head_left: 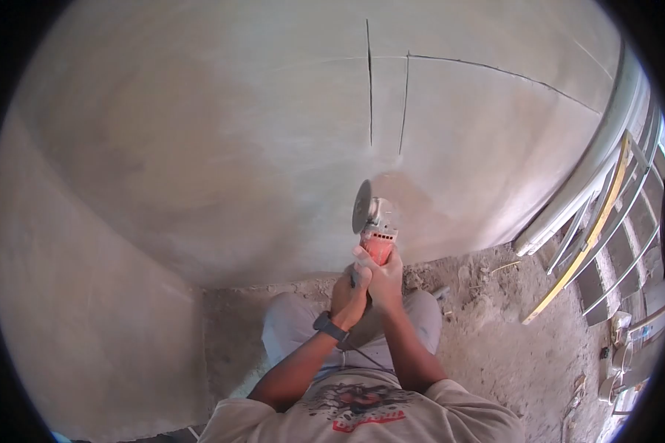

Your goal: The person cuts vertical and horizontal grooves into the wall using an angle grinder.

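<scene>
A red and grey angle grinder with a round dark disc on its left side points up toward the plastered wall. My left hand, with a dark watch at its wrist, is closed round the grinder's handle side. My right hand wraps round the red body just beside it, and the two hands touch. Straight dark cut lines run down the wall above the disc. Another cut stretches off to the right. Whether the disc touches the wall cannot be made out.
A yellow bar leans with metal strips at the right, beside a pale door or window frame. Buckets stand at the lower right. Rubble and dust cover the floor. A second wall closes off the left.
</scene>
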{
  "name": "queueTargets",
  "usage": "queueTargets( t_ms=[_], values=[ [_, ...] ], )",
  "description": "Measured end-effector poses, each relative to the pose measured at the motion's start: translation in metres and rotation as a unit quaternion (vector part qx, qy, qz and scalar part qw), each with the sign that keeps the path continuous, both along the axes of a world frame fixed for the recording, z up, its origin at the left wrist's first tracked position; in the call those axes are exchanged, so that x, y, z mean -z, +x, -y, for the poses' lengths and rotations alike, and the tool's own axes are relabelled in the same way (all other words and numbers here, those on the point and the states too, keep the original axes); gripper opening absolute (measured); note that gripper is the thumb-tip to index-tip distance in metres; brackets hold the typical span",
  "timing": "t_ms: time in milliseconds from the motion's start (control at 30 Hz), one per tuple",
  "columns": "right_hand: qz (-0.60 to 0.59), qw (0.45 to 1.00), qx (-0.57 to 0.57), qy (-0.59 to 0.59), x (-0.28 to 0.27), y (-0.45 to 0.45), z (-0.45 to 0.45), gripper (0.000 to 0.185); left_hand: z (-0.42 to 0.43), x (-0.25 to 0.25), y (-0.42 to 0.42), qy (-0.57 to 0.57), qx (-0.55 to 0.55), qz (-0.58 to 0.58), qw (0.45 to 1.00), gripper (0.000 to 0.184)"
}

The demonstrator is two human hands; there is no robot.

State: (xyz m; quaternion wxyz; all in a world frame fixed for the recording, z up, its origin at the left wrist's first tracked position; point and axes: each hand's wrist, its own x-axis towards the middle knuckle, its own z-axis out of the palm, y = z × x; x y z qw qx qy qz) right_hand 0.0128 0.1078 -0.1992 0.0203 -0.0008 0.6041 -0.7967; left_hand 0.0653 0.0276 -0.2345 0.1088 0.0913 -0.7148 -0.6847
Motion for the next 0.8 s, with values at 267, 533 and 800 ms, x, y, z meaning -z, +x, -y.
queueTargets(
  t_ms=[267, 533, 800],
  values=[
    [-0.039, 0.941, -0.120, 0.313, -0.048, 0.016, -0.038, 0.060, -0.031, 0.077, 0.004, 0.436, 0.085, -0.019, 0.896, 0.096],
    [-0.163, 0.863, -0.036, 0.477, -0.065, 0.004, -0.049, 0.057, -0.046, 0.017, -0.020, 0.590, 0.259, -0.048, 0.763, 0.094],
    [-0.096, 0.817, -0.018, 0.568, -0.135, 0.009, -0.052, 0.056, -0.062, -0.104, -0.011, 0.638, 0.141, 0.085, 0.752, 0.082]
  ],
)
